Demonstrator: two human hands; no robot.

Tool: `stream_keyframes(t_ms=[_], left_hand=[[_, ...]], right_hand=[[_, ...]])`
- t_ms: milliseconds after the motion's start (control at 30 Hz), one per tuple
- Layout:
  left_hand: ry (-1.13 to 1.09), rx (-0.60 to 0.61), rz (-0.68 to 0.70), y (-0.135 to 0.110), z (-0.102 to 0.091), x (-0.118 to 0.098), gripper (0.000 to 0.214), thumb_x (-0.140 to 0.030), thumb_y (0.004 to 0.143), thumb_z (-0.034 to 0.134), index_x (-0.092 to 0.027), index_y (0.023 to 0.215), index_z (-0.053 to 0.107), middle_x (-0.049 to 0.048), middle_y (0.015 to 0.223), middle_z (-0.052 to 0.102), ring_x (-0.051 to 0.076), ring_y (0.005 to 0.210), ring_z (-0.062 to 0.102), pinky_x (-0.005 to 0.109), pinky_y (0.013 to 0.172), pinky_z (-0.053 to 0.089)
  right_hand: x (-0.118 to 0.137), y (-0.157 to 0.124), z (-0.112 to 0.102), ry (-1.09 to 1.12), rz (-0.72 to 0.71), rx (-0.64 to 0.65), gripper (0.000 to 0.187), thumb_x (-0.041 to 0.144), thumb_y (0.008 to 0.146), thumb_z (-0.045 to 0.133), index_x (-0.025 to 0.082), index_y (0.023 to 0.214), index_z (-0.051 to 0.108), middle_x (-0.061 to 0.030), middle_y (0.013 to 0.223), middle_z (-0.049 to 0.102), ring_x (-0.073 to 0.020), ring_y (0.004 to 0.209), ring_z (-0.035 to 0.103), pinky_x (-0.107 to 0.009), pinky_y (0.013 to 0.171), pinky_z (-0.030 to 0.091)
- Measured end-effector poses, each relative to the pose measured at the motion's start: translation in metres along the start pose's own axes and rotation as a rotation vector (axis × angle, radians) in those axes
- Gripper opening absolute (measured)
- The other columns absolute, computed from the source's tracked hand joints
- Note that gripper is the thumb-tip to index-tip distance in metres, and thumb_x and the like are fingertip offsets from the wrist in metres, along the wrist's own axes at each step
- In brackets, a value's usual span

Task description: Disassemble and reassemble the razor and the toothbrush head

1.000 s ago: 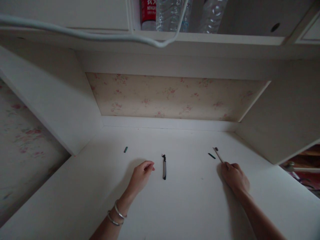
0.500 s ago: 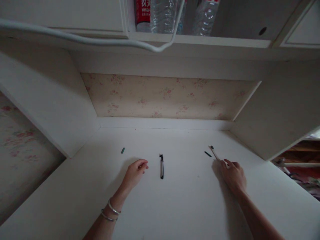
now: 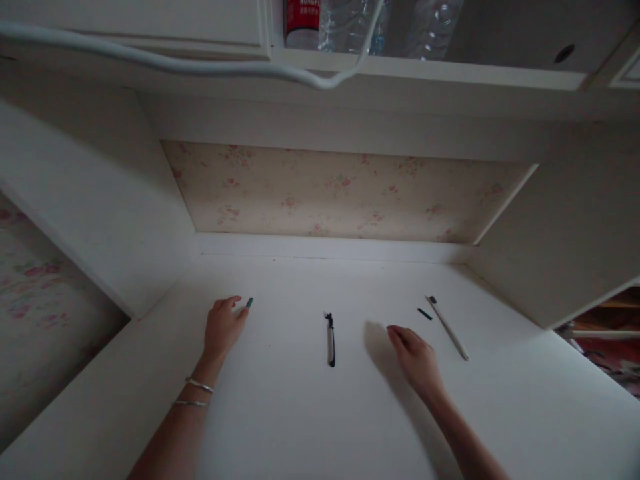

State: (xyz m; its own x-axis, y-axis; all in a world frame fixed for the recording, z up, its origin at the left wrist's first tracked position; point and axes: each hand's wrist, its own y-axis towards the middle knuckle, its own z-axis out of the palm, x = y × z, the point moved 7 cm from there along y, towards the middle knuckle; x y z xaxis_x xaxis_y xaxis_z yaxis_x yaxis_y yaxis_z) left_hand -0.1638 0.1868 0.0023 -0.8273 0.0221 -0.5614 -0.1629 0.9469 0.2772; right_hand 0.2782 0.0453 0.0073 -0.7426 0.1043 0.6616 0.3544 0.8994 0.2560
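Observation:
My left hand (image 3: 225, 328) is at the left of the white tabletop, thumb and fingers apart. Its thumb is right beside a small dark green strip (image 3: 249, 303); whether they touch I cannot tell. Over the right half hovers my right hand (image 3: 414, 360), its fingers pressed together with nothing visible in them. Between the hands lies a slim black and white handled item (image 3: 331, 341) with a small crosswise head, like a razor. Right of my right hand rests a thin white stick with a dark head, like a toothbrush (image 3: 451, 332). Another small dark strip (image 3: 425, 313) lies beside it.
White side panels (image 3: 545, 227) and a low back ledge (image 3: 335, 247) enclose the tabletop. Overhead, a shelf holds clear plastic bottles (image 3: 350, 27) and a red-labelled one (image 3: 303, 17). A white cable (image 3: 200, 67) hangs across in front of the shelf.
My right hand has let go of the white toothbrush-like stick and moved left. My left hand has moved left to the green strip, its fingers spreading. The view has shifted slightly.

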Motion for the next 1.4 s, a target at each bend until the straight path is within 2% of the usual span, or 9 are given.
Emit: stream_keyframes(t_ms=[133,267,500,667,833,1033,1133,1200,1400], left_hand=[[0.175,0.012,0.005,-0.005,0.001,-0.006,0.043,-0.043,0.075,0.056,-0.017,0.109,0.064,0.0147,0.111,0.060,0.032,0.102,0.052,0.044,0.087,0.041],[0.337,0.037,0.026,-0.014,0.005,-0.022,0.037,-0.042,0.083,0.047,-0.023,0.108,0.066,0.0115,0.111,0.060,0.031,0.099,0.051,0.040,0.077,0.042],[0.277,0.042,0.106,-0.018,0.010,-0.034,0.026,-0.029,0.087,0.046,-0.023,0.096,0.069,0.0094,0.099,0.063,0.025,0.092,0.054,0.034,0.076,0.040],[0.165,0.065,0.139,-0.019,0.013,-0.035,0.021,-0.019,0.084,0.047,-0.020,0.091,0.068,0.0092,0.095,0.064,0.024,0.093,0.055,0.035,0.083,0.040],[-0.022,0.093,0.122,-0.020,0.016,-0.034,0.018,-0.018,0.082,0.050,-0.019,0.089,0.066,0.0076,0.093,0.067,0.022,0.091,0.060,0.034,0.085,0.043],[-0.305,0.108,0.075,-0.036,0.011,-0.051,0.040,-0.039,0.090,0.039,-0.015,0.115,0.058,0.0078,0.101,0.069,0.016,0.077,0.068,0.028,0.072,0.053],[-0.711,0.149,-0.051,-0.055,0.010,-0.068,0.043,-0.046,0.083,0.051,-0.017,0.114,0.060,0.0079,0.106,0.069,0.019,0.085,0.069,0.032,0.079,0.054],[-0.896,0.177,-0.125,-0.069,0.012,-0.083,0.045,-0.046,0.081,0.056,-0.016,0.114,0.061,0.0071,0.103,0.069,0.020,0.088,0.068,0.034,0.085,0.053],[-1.234,0.293,-0.236,-0.098,0.030,-0.115,0.043,-0.043,0.074,0.067,-0.014,0.105,0.068,0.0045,0.091,0.070,0.016,0.082,0.065,0.037,0.090,0.052]], right_hand=[[0.048,-0.004,0.033,0.161,-0.044,0.096,0.037,0.046,0.086,0.042,0.021,0.090,0.070,-0.0067,0.091,0.071,-0.0228,0.083,0.063,-0.032,0.075,0.046],[0.079,-0.007,0.060,0.228,-0.072,0.143,0.035,0.043,0.087,0.043,0.022,0.088,0.071,-0.0062,0.086,0.070,-0.0220,0.079,0.063,-0.031,0.072,0.046],[0.087,-0.007,0.092,0.180,-0.038,0.142,0.032,0.039,0.085,0.045,0.021,0.102,0.066,-0.0043,0.089,0.065,-0.0167,0.067,0.060,-0.028,0.066,0.045],[0.089,-0.014,0.097,0.009,-0.068,0.134,0.039,0.041,0.086,0.047,0.020,0.117,0.056,-0.0072,0.103,0.061,-0.0203,0.086,0.061,-0.028,0.074,0.045],[0.094,-0.017,0.100,-0.156,-0.132,0.139,0.041,0.037,0.088,0.044,0.014,0.121,0.053,-0.0118,0.102,0.062,-0.0253,0.094,0.058,-0.033,0.083,0.043],[0.093,-0.015,0.106,-0.246,-0.150,0.163,0.038,0.026,0.090,0.037,0.013,0.122,0.054,-0.0121,0.100,0.064,-0.0253,0.093,0.059,-0.032,0.083,0.043],[0.090,-0.017,0.109,-0.255,-0.140,0.177,0.041,0.022,0.090,0.035,0.013,0.127,0.052,-0.0130,0.103,0.063,-0.0258,0.094,0.058,-0.033,0.082,0.043],[0.088,-0.018,0.109,-0.199,-0.122,0.171,0.042,0.022,0.090,0.034,0.013,0.128,0.051,-0.0143,0.104,0.062,-0.0266,0.094,0.057,-0.035,0.083,0.043],[0.073,-0.015,0.096,0.331,-0.014,0.055,0.039,0.038,0.092,0.035,0.017,0.117,0.057,-0.0122,0.100,0.060,-0.0234,0.089,0.057,-0.035,0.082,0.044]])
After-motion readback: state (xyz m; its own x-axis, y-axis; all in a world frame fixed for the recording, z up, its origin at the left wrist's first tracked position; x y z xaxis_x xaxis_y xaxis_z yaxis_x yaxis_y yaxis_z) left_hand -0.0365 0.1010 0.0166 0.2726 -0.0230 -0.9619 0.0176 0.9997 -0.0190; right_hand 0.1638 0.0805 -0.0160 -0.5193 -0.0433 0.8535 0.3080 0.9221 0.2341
